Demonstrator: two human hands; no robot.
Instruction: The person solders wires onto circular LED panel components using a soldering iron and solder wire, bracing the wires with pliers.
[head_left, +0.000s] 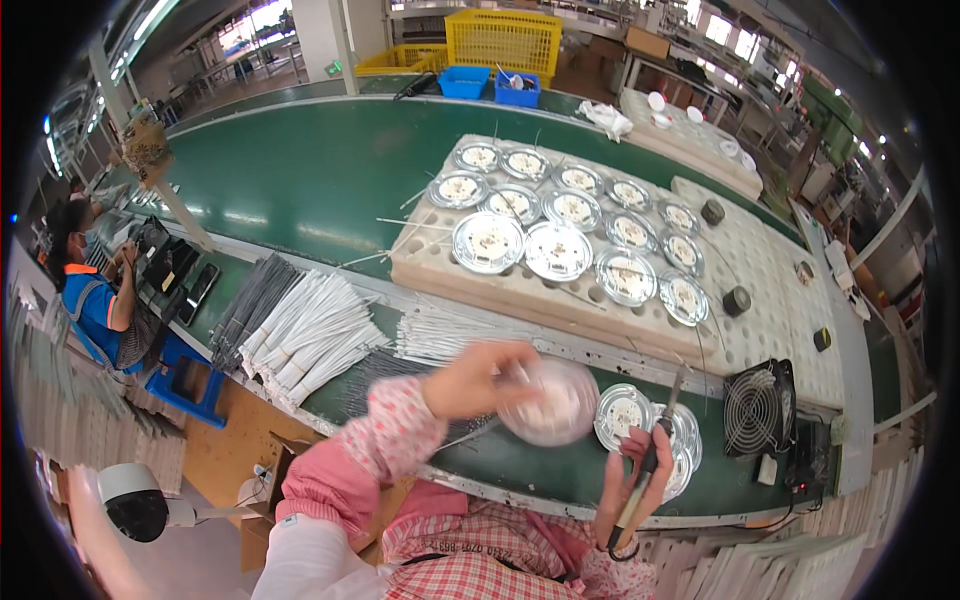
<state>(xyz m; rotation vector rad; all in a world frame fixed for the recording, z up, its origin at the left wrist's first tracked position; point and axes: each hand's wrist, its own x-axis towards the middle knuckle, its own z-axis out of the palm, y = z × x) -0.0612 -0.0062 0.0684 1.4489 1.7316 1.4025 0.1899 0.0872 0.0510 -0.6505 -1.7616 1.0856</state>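
My left hand grips a round silver disc with a pale centre, blurred by motion, above the green bench. In my right hand is a soldering iron, tilted tip-up. Just beyond that hand, several similar discs lie overlapping on the bench. Further back, rows of discs with thin wires sit on a thick perforated pale board. Bundles of white wires and dark grey wires lie to the left.
A black fan stands at the right beside a second perforated board. Yellow crates and blue bins are at the back. A co-worker in blue sits at the left. A white camera housing is at lower left.
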